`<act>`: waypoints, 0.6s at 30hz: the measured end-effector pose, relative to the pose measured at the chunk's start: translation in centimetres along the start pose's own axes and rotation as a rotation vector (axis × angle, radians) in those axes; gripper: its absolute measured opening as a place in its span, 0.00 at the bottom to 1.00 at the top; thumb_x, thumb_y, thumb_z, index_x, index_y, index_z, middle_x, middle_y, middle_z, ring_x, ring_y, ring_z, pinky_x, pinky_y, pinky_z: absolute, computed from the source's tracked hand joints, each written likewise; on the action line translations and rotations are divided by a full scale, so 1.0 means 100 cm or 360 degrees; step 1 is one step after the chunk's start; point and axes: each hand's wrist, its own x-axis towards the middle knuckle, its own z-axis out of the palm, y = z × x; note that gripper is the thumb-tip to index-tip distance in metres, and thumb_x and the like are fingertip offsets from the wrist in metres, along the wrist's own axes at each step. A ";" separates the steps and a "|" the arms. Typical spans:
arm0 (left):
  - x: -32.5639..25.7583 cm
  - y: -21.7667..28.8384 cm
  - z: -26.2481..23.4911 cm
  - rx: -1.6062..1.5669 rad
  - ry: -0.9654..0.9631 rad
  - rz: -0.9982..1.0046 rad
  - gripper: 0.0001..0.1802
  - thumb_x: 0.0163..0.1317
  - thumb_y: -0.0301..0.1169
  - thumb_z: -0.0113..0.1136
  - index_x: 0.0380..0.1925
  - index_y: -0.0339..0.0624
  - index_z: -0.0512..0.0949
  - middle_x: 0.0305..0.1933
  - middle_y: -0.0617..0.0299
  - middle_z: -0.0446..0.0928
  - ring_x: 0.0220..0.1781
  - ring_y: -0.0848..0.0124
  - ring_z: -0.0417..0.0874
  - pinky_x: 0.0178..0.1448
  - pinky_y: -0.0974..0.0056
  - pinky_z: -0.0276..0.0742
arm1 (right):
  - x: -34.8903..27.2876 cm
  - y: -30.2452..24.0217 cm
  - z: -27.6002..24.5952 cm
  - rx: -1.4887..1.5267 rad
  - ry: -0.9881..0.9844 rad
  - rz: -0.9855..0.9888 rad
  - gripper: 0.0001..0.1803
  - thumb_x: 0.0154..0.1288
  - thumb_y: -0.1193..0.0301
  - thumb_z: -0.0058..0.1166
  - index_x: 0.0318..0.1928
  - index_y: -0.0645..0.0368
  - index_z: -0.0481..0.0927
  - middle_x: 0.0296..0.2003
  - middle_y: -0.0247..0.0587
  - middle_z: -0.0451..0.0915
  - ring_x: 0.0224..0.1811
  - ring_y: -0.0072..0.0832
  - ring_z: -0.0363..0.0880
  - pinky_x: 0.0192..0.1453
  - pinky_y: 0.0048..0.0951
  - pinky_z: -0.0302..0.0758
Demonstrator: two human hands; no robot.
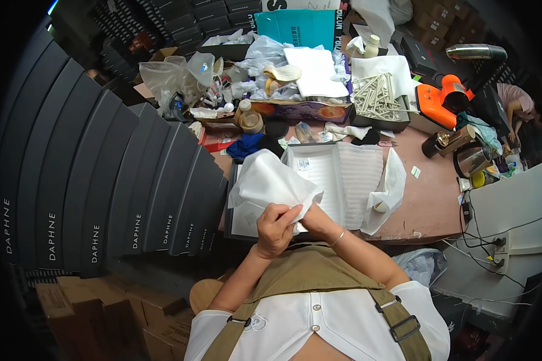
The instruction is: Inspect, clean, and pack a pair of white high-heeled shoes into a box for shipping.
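Observation:
A thin white cloth or soft bag is bunched up in front of me, above an open dark box. My left hand pinches its near edge, thumb and fingers closed. My right hand is right beside it, with a bracelet on the wrist; its fingers are hidden by the white material, perhaps inside it. White ribbed lining with a small label shows in the box behind the cloth. To the right lie a translucent ribbed foam sheet and a crumpled white wrapper.
Dark shoe boxes are stacked high on the left. At the back stand a carton of white wrapping, a box of white sticks, a bottle and an orange device. Metal cups and cables are at right.

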 end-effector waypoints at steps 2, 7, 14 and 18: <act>-0.009 -0.005 -0.006 -0.0069 0.0107 -0.0139 0.23 0.41 0.16 0.60 0.42 0.40 0.82 0.32 0.59 0.71 0.30 0.65 0.75 0.33 0.63 0.73 | 0.014 -0.008 -0.021 -0.0309 -0.0171 0.0130 0.20 0.69 0.69 0.46 0.59 0.61 0.68 0.49 0.38 0.76 0.52 0.25 0.74 0.57 0.29 0.72; -0.009 0.012 0.001 -0.0291 -0.0069 0.0043 0.22 0.42 0.13 0.58 0.42 0.38 0.81 0.32 0.59 0.72 0.29 0.63 0.76 0.33 0.64 0.73 | 0.006 0.020 -0.002 0.0618 0.0254 -0.0163 0.24 0.68 0.65 0.48 0.61 0.62 0.68 0.55 0.45 0.74 0.57 0.38 0.73 0.63 0.38 0.67; -0.045 0.012 -0.006 -0.0465 -0.0532 -0.0217 0.27 0.54 0.31 0.66 0.55 0.37 0.72 0.36 0.57 0.75 0.35 0.63 0.78 0.41 0.63 0.75 | 0.010 -0.038 -0.001 -0.1936 0.0214 -0.0738 0.20 0.62 0.67 0.51 0.55 0.58 0.73 0.45 0.49 0.77 0.46 0.46 0.75 0.53 0.42 0.71; -0.045 -0.026 -0.020 -0.1799 0.0309 -0.1848 0.44 0.61 0.59 0.54 0.64 0.34 0.59 0.57 0.56 0.69 0.62 0.62 0.67 0.65 0.58 0.61 | 0.005 0.013 0.008 -0.1300 -0.0013 -0.0730 0.24 0.66 0.63 0.47 0.60 0.57 0.68 0.56 0.52 0.70 0.58 0.44 0.68 0.64 0.39 0.63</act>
